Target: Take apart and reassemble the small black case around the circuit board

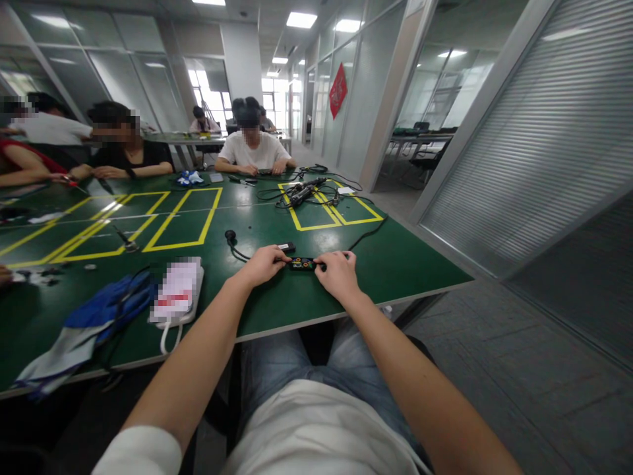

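My left hand and my right hand meet near the table's front edge over a small dark circuit board with orange-ringed parts. Each hand pinches one end of it between thumb and fingers. Just behind my left fingertips lies a black rectangular case piece with a pale label. A black cable with a round-ended plug runs toward my left hand, which hides where it ends. Another black cable reaches the back of my right hand from the far right edge.
On the green table, a white power bank and blue-white gloves lie left. Tangled cables and black tools sit farther back among yellow tape outlines. A person in white works opposite; another in black sits at left.
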A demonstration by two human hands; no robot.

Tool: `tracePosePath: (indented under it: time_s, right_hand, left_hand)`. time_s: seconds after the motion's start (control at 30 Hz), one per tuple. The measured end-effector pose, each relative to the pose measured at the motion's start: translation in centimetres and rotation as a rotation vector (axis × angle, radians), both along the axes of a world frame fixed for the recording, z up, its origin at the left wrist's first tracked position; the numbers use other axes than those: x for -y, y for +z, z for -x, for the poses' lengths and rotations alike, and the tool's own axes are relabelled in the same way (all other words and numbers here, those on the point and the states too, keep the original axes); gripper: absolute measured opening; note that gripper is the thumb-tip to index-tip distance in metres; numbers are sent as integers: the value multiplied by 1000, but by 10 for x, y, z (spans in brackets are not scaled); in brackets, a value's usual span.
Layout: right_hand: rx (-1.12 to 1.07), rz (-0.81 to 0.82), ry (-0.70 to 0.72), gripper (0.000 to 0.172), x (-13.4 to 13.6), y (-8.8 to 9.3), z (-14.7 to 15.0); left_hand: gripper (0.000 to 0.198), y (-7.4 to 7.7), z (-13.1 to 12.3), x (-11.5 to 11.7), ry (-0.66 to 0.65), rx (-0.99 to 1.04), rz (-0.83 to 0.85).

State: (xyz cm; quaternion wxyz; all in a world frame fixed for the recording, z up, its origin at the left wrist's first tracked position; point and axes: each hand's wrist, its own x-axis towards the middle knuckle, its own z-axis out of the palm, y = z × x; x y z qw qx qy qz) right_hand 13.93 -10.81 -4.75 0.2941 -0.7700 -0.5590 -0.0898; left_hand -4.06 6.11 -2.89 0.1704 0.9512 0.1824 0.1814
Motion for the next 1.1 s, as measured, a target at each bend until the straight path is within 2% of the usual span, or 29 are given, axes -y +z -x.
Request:
tracePosePath:
  time_s: [0.37, 0.57, 0.8, 1.1]
  right_hand:
    - [19, 17, 6, 25, 0, 2, 0]
    - [24, 45, 5, 25, 2, 3, 4]
    - [-7, 50, 117, 52, 2, 0, 2]
    - [-95, 83, 143, 55, -2, -2, -1]
  left_hand:
    - [27, 4, -1, 1, -14, -28, -27]
    - [25, 3, -3, 13, 102, -2, -6]
    - [32, 6, -6, 26, 98, -7, -28]
    - [40, 2, -9, 25, 32, -71, -58]
